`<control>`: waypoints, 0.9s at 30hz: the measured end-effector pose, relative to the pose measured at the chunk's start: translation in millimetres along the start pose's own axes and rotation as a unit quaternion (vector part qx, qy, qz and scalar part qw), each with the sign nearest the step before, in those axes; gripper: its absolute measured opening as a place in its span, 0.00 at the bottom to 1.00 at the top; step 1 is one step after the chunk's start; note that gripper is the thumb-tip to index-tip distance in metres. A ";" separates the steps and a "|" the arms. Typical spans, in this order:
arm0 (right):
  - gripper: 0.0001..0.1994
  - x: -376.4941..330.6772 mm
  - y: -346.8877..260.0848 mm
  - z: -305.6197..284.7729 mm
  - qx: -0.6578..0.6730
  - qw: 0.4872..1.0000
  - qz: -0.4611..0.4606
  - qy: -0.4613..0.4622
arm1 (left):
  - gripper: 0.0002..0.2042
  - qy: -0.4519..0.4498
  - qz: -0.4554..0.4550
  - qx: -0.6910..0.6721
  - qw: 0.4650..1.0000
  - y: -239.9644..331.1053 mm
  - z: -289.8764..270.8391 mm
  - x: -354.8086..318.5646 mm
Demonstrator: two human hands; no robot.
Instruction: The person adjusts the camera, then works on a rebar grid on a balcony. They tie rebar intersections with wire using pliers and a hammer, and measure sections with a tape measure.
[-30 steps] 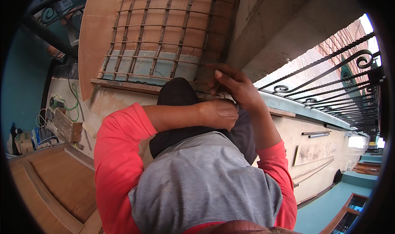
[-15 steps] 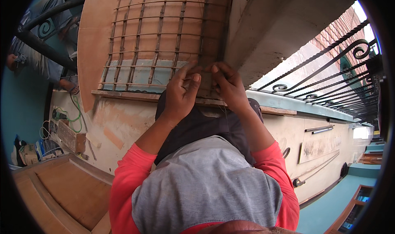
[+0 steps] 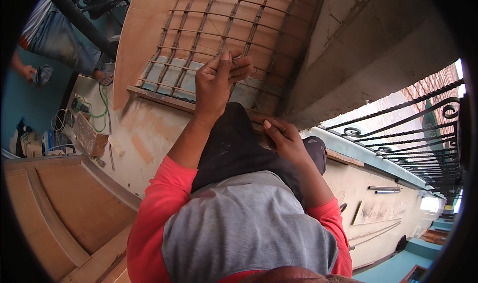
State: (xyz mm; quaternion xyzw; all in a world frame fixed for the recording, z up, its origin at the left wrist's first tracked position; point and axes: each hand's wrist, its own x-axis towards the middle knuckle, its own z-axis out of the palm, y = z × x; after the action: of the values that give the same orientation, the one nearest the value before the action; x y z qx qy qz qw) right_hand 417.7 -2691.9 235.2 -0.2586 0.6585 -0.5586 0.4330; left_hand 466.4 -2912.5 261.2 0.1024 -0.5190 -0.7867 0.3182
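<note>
My left hand [image 3: 224,79] is raised over the lower edge of a steel rebar mesh [image 3: 232,17], thumb and fingers pinched on a thin wire [image 3: 257,104]. Lower and to the right, above my dark trousers [image 3: 234,143], my right hand [image 3: 285,139] is closed in a pinch too. The wire appears to run between the two hands, though it is very fine and partly lost against the background. The mesh lies over a reddish-brown board, with a wooden strip [image 3: 164,100] along its near edge.
A concrete beam [image 3: 358,59] slopes along the right of the mesh, beside a black twisted-iron railing [image 3: 398,111]. At upper left a person in jeans [image 3: 59,41] holds something grey. A wooden panel door [image 3: 74,208] lies at lower left, near a green cable [image 3: 105,104].
My hands, close together before, have moved apart: the right drew down toward my lap, while the left stayed high near the mesh. The view has shifted and tilted.
</note>
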 end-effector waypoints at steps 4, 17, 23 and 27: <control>0.20 -5.0 19.1 -8.7 0.060 0.998 0.020 -0.023 | 0.23 -0.015 -0.002 -0.011 1.000 7.2 -9.1 1.9; 0.20 -6.2 37.8 -25.1 0.021 0.999 0.028 -0.039 | 0.22 -0.085 -0.059 -0.030 0.994 -1.8 -18.1 -2.8; 0.20 -11.7 9.7 -12.1 0.069 0.996 0.056 -0.013 | 0.21 -0.094 -0.080 -0.003 0.992 -14.2 -8.7 -10.9; 0.19 11.5 -20.2 7.5 0.024 0.999 -0.002 0.039 | 0.20 -0.112 -0.093 0.005 0.989 -22.6 -0.3 -23.0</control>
State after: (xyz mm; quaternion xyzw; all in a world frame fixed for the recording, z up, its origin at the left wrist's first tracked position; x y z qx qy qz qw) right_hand 415.7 -2710.1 251.3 -0.2279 0.6607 -0.5848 0.4118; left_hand 475.5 -2892.9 237.3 0.0635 -0.5434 -0.8168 0.1830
